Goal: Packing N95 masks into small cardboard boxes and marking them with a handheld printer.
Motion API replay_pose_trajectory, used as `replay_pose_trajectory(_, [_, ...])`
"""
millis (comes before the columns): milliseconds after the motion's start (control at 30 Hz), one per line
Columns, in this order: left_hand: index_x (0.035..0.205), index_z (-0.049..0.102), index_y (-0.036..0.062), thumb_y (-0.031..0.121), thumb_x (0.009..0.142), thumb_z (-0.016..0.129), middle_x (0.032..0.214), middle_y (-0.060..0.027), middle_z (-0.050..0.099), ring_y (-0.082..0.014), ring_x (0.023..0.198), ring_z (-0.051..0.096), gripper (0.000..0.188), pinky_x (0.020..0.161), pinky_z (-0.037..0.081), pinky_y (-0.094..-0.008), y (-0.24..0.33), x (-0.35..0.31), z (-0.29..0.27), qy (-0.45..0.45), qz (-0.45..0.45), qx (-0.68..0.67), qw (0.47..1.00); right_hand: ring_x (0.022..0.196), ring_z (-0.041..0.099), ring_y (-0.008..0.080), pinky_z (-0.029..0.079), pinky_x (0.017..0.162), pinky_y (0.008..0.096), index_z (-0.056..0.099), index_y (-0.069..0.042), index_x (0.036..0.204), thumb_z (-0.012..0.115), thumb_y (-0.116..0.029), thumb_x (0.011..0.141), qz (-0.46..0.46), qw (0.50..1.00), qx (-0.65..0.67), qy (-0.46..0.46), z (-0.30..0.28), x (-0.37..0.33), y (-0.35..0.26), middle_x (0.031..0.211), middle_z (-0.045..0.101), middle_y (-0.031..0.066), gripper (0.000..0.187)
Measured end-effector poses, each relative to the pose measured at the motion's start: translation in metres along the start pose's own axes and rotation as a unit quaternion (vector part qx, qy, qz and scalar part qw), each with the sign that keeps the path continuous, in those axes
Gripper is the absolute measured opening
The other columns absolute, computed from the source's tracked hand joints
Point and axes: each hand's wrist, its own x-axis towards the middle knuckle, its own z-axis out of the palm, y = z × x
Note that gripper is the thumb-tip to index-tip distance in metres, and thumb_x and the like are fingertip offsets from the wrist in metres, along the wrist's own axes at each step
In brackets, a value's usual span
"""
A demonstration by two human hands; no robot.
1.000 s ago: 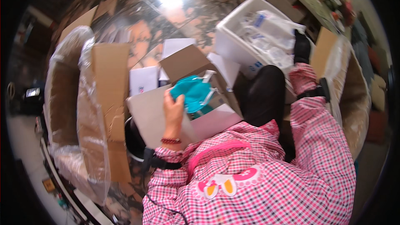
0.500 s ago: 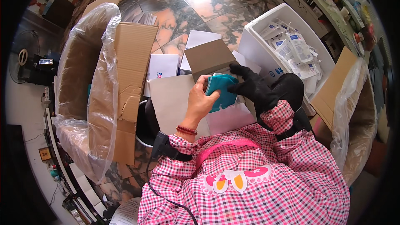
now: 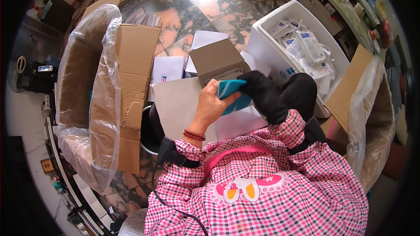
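Observation:
My bare left hand (image 3: 209,105), with a red bead bracelet at the wrist, pinches a teal folded piece (image 3: 238,104) with light edges. Its material and exact kind I cannot make out. In a black glove, my right hand (image 3: 264,98) is closed at the piece's upper right edge, its fingertips partly hidden and slightly blurred. Both hands are above an open cardboard box (image 3: 216,60) at my lap. The box's flaps spread around them, and flat pale things show inside it.
White boxes (image 3: 167,69) lie beyond the open box. At right stands a white bin (image 3: 272,48) of small white packets (image 3: 308,46). Plastic-lined cartons flank me, one at left (image 3: 135,67) and one at right (image 3: 350,89). A dark bucket (image 3: 148,137) is by my left side.
The teal piece has tilted and shows less of its face. My right hand's fingers, spread before, have drawn in against its upper right edge.

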Motion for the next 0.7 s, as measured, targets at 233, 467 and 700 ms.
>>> replay_pose_trajectory(233, [0.12, 0.057, -0.0002, 0.01, 0.078, 0.073, 0.103, -0.0178, 0.065, -0.04, 0.096, 0.065, 0.047, 0.079, 0.054, -0.0436, -0.054, -0.011, 0.003, 0.09, 0.095, 0.306, 0.943, 0.094, 0.065, 0.0172, 0.052, 0.083, 0.0327, 0.065, -0.001, 0.11, 0.061, -0.009, 0.093, 0.095, 0.946, 0.252, 0.18, -0.036, 0.037, -0.001, 0.101, 0.068, 0.0101, 0.019])
replay_pose_trajectory(467, [0.126, 0.055, -0.0012, 0.019, 0.072, 0.081, 0.089, -0.0157, 0.073, -0.03, 0.078, 0.07, 0.063, 0.076, 0.057, -0.0384, -0.039, -0.013, 0.009, -0.519, -0.323, 0.061, 0.789, 0.088, 0.066, 0.0173, 0.052, 0.079, 0.0322, 0.065, -0.002, 0.11, 0.062, -0.014, 0.093, 0.087, 0.967, 0.053, 0.234, -0.032, 0.024, 0.009, 0.097, 0.069, 0.0104, 0.021])
replay_pose_trajectory(700, [0.141, 0.04, 0.0059, 0.024, 0.057, 0.09, 0.132, -0.0172, 0.048, -0.0383, 0.116, 0.058, 0.1, 0.088, 0.054, -0.0479, -0.123, -0.022, 0.064, -0.223, -0.042, 0.438, 0.87, 0.083, 0.067, 0.0174, 0.052, 0.076, 0.0317, 0.065, -0.002, 0.111, 0.063, -0.018, 0.093, 0.102, 0.975, -0.067, 0.188, -0.006, 0.01, 0.002, 0.093, 0.07, 0.0107, 0.024])
